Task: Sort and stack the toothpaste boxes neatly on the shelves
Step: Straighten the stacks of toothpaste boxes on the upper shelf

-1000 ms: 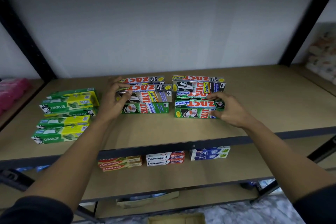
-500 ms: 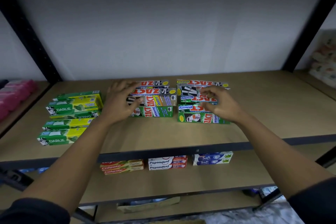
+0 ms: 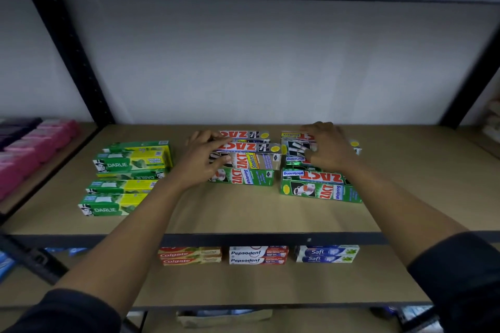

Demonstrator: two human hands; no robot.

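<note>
Shelf board [image 3: 243,213]: plain tan, no pattern. Rack frame [image 3: 73,62]: black. Back wall [image 3: 270,62]: flat off-white.

Darlie boxes [image 3: 132,162]: green and yellow, leaf motif, white lettering, a black-and-white figure at one end.

Silver Zact boxes [image 3: 251,147]: metallic silver, red lettering, a round yellow mark, a black panel on the front face.

Green Zact boxes [image 3: 322,189]: green, red lettering, a white-and-blue "Whitening" strip.

Lower shelf [image 3: 243,284]: tan. Colgate boxes [image 3: 189,255]: red, white lettering, cream end. Pepsodent boxes [image 3: 258,254]: white, blue lettering, red end. Safi boxes [image 3: 326,253]: blue and white, green leaf marks.

Pink packs [image 3: 40,143] at far left; purple packs [image 3: 16,127] behind them, very dark.

Sleeves [image 3: 67,311]: dark, near black.
</note>
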